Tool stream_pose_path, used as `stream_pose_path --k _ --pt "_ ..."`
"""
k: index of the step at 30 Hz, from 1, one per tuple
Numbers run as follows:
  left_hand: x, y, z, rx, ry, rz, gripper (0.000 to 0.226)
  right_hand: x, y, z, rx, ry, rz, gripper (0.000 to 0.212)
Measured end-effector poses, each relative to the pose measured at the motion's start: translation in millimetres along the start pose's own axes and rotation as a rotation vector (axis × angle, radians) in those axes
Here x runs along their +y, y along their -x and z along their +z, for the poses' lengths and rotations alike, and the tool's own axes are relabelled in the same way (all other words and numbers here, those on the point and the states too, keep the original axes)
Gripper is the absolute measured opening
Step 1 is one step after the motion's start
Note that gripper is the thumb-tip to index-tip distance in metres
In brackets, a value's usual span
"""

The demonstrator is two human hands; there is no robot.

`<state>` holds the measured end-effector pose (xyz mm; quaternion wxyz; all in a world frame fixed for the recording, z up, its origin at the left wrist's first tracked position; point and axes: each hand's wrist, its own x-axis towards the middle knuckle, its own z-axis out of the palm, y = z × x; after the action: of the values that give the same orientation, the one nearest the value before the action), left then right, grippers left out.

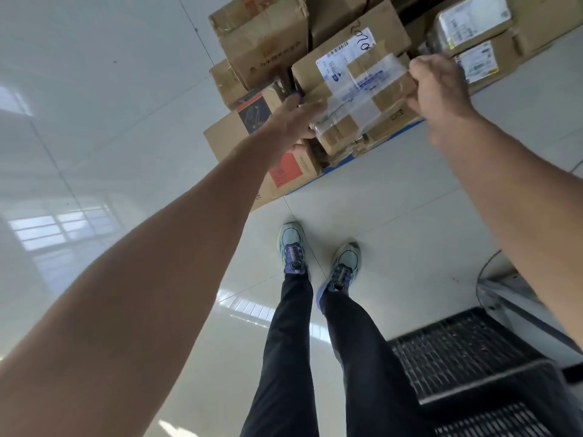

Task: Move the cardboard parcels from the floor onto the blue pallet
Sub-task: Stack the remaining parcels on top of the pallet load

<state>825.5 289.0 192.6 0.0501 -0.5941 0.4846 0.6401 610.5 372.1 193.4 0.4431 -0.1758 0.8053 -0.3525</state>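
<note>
A small cardboard parcel, wrapped in clear tape with a white label, is held up between both my hands in front of the stack. My left hand grips its left end and my right hand grips its right end. Behind and below it, several cardboard parcels are piled on the blue pallet, of which only a thin blue edge shows. A box with a red label lies at the stack's near left corner.
My two feet in light blue shoes stand on the glossy tiled floor just short of the pallet. A black metal grate step with a grey frame sits at the lower right. More labelled parcels lie at the top right.
</note>
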Motion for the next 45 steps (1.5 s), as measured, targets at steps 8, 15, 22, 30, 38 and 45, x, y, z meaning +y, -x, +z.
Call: stream_pose_path --k 8,15,22,30,38,45 --pt "5.2 -20.9 2.7 0.055 -0.078 0.007 0.031 22.5 -13.0 3.4 0.003 -0.054 0.022 0.021" --pt "-7.3 -22.3 -1.7 0.092 -0.09 -0.026 0.025 28.4 -14.1 13.0 -0.015 -0.081 0.013 0.016" --pt "-10.4 -18.4 -0.7 0.087 -0.085 -0.035 0.028 33.6 -17.9 18.6 0.003 -0.073 -0.043 0.053" --pt "-9.1 -16.4 3.7 0.066 -0.06 -0.022 0.006 30.8 -11.9 14.4 0.059 -0.04 0.002 0.049" --pt "-17.8 -19.3 5.5 0.061 -0.065 -0.019 0.049 34.7 -9.3 16.2 0.064 -0.063 0.067 0.03" --pt "-20.1 -16.1 3.8 0.069 -0.111 0.006 0.057 36.8 -8.3 16.0 0.081 -0.046 0.053 0.014"
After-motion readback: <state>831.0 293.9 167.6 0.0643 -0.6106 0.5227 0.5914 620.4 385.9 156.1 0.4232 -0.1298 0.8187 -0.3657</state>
